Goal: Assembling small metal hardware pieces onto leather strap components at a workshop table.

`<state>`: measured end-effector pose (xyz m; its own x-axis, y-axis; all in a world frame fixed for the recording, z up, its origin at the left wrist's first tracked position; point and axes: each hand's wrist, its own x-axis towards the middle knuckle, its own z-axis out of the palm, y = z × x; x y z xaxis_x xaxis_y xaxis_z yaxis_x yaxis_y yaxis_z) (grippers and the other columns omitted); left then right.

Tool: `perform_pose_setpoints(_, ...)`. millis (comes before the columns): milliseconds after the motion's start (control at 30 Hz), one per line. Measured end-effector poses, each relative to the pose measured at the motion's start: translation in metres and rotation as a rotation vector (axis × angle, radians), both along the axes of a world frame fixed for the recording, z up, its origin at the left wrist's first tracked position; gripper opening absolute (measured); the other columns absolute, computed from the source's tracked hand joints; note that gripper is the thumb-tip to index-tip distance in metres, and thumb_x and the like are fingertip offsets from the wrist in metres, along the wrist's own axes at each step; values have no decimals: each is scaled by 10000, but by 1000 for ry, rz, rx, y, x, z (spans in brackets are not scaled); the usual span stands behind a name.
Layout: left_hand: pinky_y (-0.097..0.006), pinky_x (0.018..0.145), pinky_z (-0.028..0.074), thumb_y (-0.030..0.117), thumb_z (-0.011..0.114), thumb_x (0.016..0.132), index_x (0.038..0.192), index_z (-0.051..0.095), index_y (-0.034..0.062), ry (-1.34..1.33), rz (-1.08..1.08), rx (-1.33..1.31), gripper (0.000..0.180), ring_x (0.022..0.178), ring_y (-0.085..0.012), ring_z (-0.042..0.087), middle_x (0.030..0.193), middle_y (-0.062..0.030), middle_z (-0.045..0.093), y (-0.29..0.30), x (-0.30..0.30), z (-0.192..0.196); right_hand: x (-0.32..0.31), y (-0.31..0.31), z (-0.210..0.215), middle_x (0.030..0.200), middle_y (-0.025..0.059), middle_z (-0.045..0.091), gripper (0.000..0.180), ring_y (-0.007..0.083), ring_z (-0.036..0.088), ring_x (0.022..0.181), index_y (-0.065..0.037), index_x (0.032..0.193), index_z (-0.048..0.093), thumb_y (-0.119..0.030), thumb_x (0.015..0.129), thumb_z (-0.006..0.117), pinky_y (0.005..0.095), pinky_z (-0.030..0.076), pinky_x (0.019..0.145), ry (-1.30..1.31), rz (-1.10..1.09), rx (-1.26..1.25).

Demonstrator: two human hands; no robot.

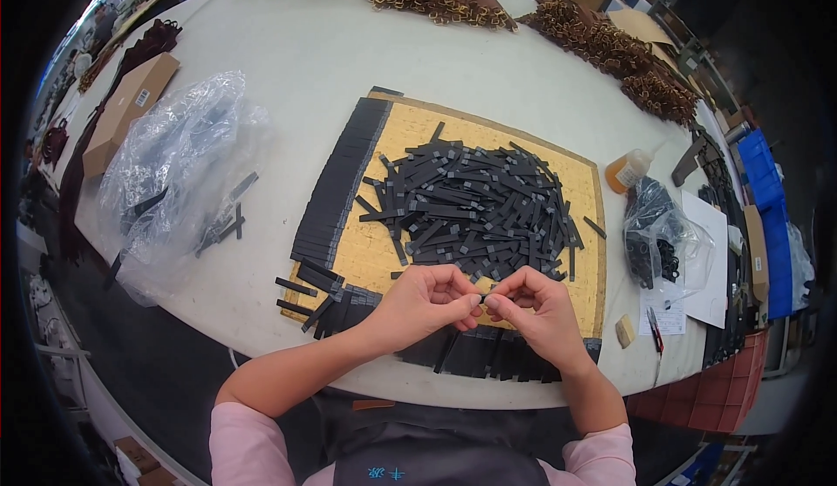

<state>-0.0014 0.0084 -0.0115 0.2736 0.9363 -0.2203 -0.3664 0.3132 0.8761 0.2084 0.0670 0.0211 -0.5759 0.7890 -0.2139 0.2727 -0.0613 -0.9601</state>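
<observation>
Head view: left hand (427, 299) and right hand (534, 307) meet fingertip to fingertip above the near edge of the bench (296, 59), both pinched shut on one small dark strip (482, 298), of which only a sliver shows between the thumbs. Directly behind the hands, a loose heap of dark strips (475, 207) lies on a yellow-brown board (418, 129) at the bench's middle. Along the board's left edge, a neat overlapped row of strips (340, 181); a second laid row (488, 355) runs along the board's near edge, partly under the wrists. Toward the left edge, a crumpled clear plastic bag (174, 163), and beyond it a cardboard box (126, 107). Toward the right edge, a small glue bottle (629, 169) and a clear bag of dark rings (658, 242). At the far edge, piles of brown fittings (602, 41).
</observation>
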Motion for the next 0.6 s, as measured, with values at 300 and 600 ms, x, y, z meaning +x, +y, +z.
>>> perform_pose_setpoints(300,-256,797,584,81,631,979,1079,625,-35,11,44,83,153,872,-122,708,943,-97,713,-1,0,8,2,11,5,863,59,699,136,80,668,760,15,958,640,-98,944,714,224,558,698,100,8,-207)
perform_pose_setpoints(600,-255,810,582,80,664,967,1100,611,-25,-90,-31,90,177,922,-117,698,994,-88,706,3,-8,9,-2,25,12,827,64,694,169,122,690,735,-15,990,636,-182,991,658,278,603,674,160,110,-427)
